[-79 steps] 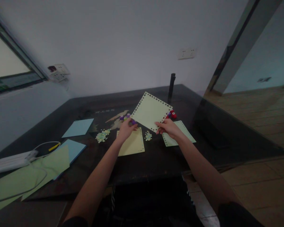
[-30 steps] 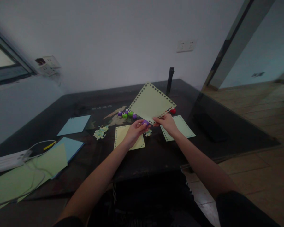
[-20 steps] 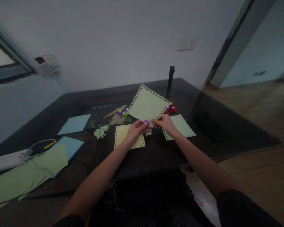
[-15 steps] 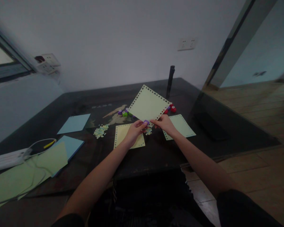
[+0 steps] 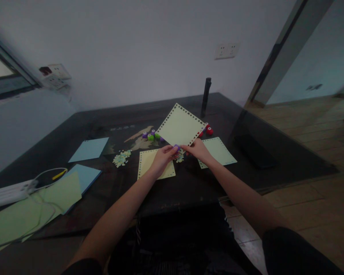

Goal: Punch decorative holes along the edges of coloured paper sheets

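My right hand (image 5: 197, 149) pinches the near corner of a pale green square sheet (image 5: 180, 126) whose edges carry a row of punched holes, holding it tilted above the dark table (image 5: 189, 187). My left hand (image 5: 164, 157) grips a small purple punch (image 5: 177, 147) pressed at that same corner of the sheet. Below my hands lie a yellow punched sheet (image 5: 156, 169) and a pale green punched sheet (image 5: 218, 151), with a small heap of paper bits (image 5: 179, 157) between them.
Purple and green punches (image 5: 151, 135) and red punches (image 5: 208, 130) sit behind the held sheet. Paper scraps (image 5: 121, 157), blue sheets (image 5: 88, 149), green sheets (image 5: 31, 214), a white power strip with cables (image 5: 8, 193) lie left. A black post (image 5: 206, 97) stands at the back.
My left hand picked a purple punch from the cluster and brought it to the sheet's near corner. The held sheet tilted and shifted slightly between frames.
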Demonstrator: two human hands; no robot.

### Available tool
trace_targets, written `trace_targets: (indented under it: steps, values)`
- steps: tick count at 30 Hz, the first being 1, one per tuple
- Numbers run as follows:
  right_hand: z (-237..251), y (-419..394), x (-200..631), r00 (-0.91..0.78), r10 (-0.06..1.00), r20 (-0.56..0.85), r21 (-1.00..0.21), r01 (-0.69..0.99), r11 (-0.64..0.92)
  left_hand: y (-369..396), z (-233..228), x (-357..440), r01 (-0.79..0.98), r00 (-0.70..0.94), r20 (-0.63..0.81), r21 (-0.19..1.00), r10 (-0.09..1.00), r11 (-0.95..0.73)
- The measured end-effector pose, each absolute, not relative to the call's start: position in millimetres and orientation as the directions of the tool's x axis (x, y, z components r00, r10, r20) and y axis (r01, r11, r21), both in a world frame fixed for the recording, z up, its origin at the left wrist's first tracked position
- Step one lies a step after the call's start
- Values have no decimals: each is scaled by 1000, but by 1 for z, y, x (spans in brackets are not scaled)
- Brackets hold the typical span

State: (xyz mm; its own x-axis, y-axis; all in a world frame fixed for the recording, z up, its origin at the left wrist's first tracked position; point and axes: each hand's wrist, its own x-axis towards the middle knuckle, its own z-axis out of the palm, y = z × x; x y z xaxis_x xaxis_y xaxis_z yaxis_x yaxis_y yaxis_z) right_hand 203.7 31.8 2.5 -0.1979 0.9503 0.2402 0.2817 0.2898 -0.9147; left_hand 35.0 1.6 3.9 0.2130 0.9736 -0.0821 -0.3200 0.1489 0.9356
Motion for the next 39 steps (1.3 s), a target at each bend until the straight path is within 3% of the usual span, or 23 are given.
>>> trace_targets:
  steps: [7,18,39]
  values:
    - [1,30,201,-167,944,285,-897,302,324,4,-1,35,-322,219,-71,936,973,141]
    - [5,28,201,-167,957,237,-914,296,278,5,-1,31,-187,172,-88,975,981,121]
    - [6,26,201,-182,958,223,-917,294,269,5,-3,32,-216,194,-42,973,980,85]
